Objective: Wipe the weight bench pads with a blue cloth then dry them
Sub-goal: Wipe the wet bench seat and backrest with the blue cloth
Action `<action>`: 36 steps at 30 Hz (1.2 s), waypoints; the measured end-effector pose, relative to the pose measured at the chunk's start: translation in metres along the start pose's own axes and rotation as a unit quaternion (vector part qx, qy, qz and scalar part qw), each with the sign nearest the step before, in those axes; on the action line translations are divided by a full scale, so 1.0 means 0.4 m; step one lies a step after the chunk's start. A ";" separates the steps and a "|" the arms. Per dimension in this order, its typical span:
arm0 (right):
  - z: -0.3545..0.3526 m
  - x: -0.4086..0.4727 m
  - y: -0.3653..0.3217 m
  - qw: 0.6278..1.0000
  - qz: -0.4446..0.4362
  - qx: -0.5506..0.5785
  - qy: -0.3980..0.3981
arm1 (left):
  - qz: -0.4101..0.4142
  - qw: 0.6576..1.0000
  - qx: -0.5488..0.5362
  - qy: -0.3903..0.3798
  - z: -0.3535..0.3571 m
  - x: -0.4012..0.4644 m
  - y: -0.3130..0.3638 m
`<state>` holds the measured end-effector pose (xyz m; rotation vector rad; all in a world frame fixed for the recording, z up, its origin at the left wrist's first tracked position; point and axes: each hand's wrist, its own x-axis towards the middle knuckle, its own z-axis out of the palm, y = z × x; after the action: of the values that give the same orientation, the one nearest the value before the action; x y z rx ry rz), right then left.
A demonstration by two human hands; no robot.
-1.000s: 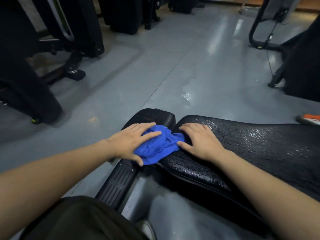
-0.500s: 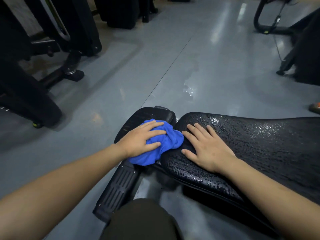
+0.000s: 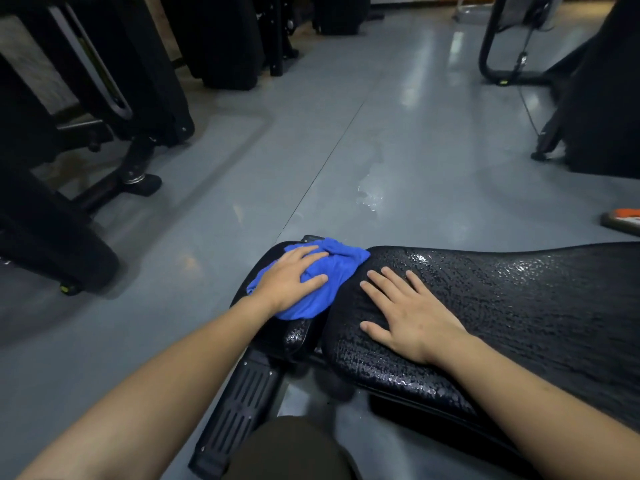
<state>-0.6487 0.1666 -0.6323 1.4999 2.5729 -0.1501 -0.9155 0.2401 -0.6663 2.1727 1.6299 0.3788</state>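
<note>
Left hand (image 3: 289,277) pressed flat on the cloth (image 3: 320,280), fingers spread over it, palm down, not closed around it. Cloth bunched, blue, lying on the small pad (image 3: 277,268) at the bench's near-left end, its right edge touching the left tip of the big pad (image 3: 519,306). Part of the cloth hidden under the palm; folds showing past the fingertips and below the wrist.

Right hand (image 3: 412,315) laid open and flat on the big pad, near that pad's left end, fingers splayed, holding nothing. Just beside the cloth, not touching it.

Big pad black, textured, glistening with droplets across the whole visible top, running off toward the right edge of view. Small pad also black and wet at its near corner, below the cloth. A narrow gap between the two pads.

Below the small pad, a ribbed black foot plate (image 3: 239,407) slanting down toward the floor (image 3: 346,150). Floor grey and glossy, with a small wet patch (image 3: 369,195) beyond the bench's far edge. Dark machine frames (image 3: 104,98) well apart at upper left and upper right. An orange object (image 3: 623,218) at the right edge, cut off, too little showing to name.
</note>
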 end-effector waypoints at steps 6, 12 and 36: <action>-0.001 -0.002 0.002 1.000 -0.003 -0.011 0.001 | 0.012 1.000 0.009 0.022 0.012 -0.189 -0.010; 0.013 0.004 0.007 1.000 -0.006 -0.005 0.017 | -0.016 1.000 -0.010 0.007 0.007 -0.162 -0.022; 0.008 0.005 0.006 1.000 0.003 -0.003 0.001 | -0.186 0.972 -0.081 0.120 0.026 -0.260 -0.110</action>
<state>-0.6475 0.1690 -0.6358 1.5067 2.5672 -0.1400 -0.9780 0.1498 -0.6939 1.7063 2.0098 0.6541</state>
